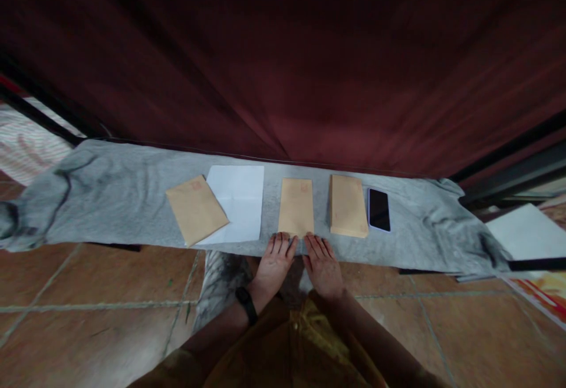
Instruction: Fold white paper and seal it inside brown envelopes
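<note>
Head view: flattened hands (325, 268) touch the middle envelope (296, 206), white paper (242, 202) to its left, stacked envelopes (348, 206) and phone (379, 210) right.

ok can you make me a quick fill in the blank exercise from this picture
1. The phone lies just to the ____ of the envelope stack.
2. The leftmost envelope partly covers a ____ sheet of paper.
3. The dark wristband is on the person's ____ arm.
4. The left hand and right hand are at the near edge of the ____ envelope, neither leftmost nor rightmost.

Missing words: right; white; left; middle
</note>
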`<state>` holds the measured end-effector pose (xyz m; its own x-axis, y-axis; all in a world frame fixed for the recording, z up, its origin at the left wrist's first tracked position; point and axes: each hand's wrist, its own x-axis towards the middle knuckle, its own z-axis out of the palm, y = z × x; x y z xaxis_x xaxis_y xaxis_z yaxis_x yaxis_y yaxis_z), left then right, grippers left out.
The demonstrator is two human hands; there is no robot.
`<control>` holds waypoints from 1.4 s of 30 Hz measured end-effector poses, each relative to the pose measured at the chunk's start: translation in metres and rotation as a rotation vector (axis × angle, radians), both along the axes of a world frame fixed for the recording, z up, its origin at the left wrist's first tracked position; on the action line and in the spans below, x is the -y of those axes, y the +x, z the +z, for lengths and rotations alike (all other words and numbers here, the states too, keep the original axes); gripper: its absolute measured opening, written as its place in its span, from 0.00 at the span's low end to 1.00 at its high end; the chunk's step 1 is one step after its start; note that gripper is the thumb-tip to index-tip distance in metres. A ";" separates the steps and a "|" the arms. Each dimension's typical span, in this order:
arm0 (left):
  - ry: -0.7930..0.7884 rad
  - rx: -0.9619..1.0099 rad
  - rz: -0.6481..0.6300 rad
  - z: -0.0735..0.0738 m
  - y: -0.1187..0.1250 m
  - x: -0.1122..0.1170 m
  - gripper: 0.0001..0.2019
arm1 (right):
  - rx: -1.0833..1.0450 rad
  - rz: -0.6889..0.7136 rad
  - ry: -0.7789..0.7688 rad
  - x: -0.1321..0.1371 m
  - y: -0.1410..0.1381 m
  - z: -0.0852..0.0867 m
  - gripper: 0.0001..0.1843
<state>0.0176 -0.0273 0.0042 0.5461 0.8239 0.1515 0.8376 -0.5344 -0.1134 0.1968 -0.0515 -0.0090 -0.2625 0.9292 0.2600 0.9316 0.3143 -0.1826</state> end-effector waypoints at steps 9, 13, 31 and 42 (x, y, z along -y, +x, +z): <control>-0.009 0.011 -0.059 -0.003 0.016 -0.001 0.28 | 0.059 0.015 -0.003 0.005 0.005 -0.008 0.35; -0.038 0.014 -0.078 -0.003 0.011 -0.003 0.30 | 0.052 0.007 0.003 0.008 0.006 -0.009 0.33; -0.043 -0.009 -0.006 -0.006 0.014 -0.001 0.29 | -0.010 -0.074 -0.021 0.006 -0.002 0.001 0.35; -0.054 -0.013 0.096 -0.002 0.012 0.006 0.30 | -0.084 -0.092 -0.020 0.007 -0.005 0.005 0.33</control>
